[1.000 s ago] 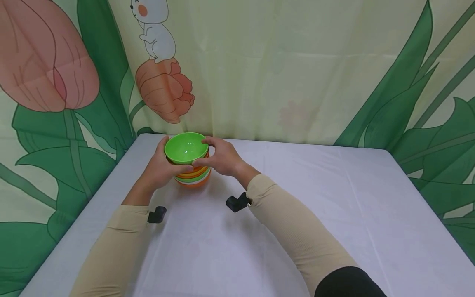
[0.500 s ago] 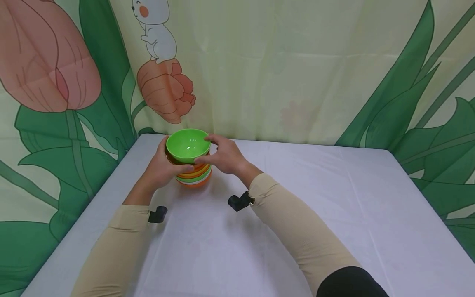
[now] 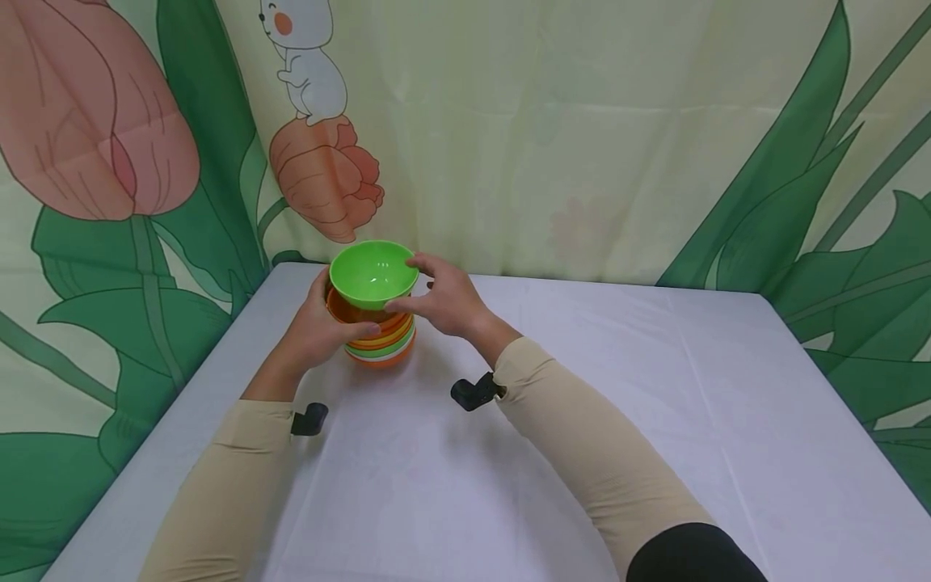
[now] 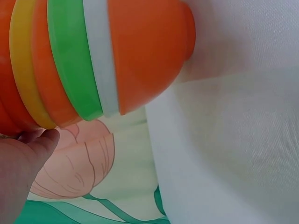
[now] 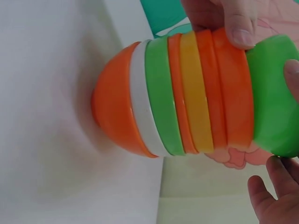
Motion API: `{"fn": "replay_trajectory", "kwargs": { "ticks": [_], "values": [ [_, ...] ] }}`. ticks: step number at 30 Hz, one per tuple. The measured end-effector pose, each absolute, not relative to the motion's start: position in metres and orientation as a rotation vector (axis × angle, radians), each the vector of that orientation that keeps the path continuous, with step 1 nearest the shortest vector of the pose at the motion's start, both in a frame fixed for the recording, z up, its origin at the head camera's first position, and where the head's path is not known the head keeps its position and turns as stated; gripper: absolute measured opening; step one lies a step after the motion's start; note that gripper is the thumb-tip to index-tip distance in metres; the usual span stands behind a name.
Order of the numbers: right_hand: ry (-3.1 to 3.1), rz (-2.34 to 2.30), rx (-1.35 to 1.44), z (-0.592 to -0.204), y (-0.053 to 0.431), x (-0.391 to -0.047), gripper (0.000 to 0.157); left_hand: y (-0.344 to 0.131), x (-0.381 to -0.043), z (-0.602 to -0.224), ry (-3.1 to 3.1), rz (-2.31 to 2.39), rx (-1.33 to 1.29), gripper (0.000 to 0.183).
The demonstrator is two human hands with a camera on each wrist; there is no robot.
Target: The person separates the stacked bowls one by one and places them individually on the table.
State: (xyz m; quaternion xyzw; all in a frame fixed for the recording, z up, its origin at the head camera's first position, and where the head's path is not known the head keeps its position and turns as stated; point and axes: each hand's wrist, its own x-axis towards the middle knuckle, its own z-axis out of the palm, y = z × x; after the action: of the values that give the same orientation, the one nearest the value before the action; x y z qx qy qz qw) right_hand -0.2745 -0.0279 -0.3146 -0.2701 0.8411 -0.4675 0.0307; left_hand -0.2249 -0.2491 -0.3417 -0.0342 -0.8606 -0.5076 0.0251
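Note:
A bright green bowl (image 3: 372, 276) is raised at the top of a stack of nested bowls (image 3: 381, 352), its base still just inside the uppermost orange bowl (image 5: 236, 93). My right hand (image 3: 449, 301) pinches the green bowl at its right side, thumb in front and fingers behind. With my left hand (image 3: 313, 330) I grip the stack near its top, thumb across the front of the orange bowl. Below come orange, yellow, green and white rims, and an orange bowl (image 4: 149, 51) stands lowest on the table.
The stack stands toward the back left of a table with a white cloth (image 3: 582, 388). Behind the table hangs a curtain (image 3: 545, 145) printed with leaves, a tulip and a small white animal. A black wrist device (image 3: 474, 392) juts from the right cuff.
My right hand has lifted the green bowl upward and slightly right, baring more of the orange bowl's inside. My left hand stays on the stack.

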Motion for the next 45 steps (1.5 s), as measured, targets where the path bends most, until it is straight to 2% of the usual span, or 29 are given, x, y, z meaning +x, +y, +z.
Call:
{"fn": "replay_trajectory", "kwargs": {
  "ticks": [12,19,26,45],
  "values": [
    [2.592,-1.497,-0.745,-0.306,-0.014,-0.275,0.074,-0.248,-0.224,-0.339,-2.677,-1.585,-0.092,0.109],
    [2.572,-1.557,-0.703,-0.304,-0.001,-0.277,0.075,-0.248,-0.224,-0.338,-2.711,-1.58,-0.025,0.123],
    [2.553,-1.616,-0.706,-0.302,0.012,-0.279,0.076,-0.248,-0.224,-0.337,-2.708,-1.593,-0.013,0.124],
    [2.635,-1.638,-0.563,-0.318,0.061,-0.29,0.076,-0.246,-0.225,-0.337,-2.717,-1.59,0.036,0.125]
  ]
}}
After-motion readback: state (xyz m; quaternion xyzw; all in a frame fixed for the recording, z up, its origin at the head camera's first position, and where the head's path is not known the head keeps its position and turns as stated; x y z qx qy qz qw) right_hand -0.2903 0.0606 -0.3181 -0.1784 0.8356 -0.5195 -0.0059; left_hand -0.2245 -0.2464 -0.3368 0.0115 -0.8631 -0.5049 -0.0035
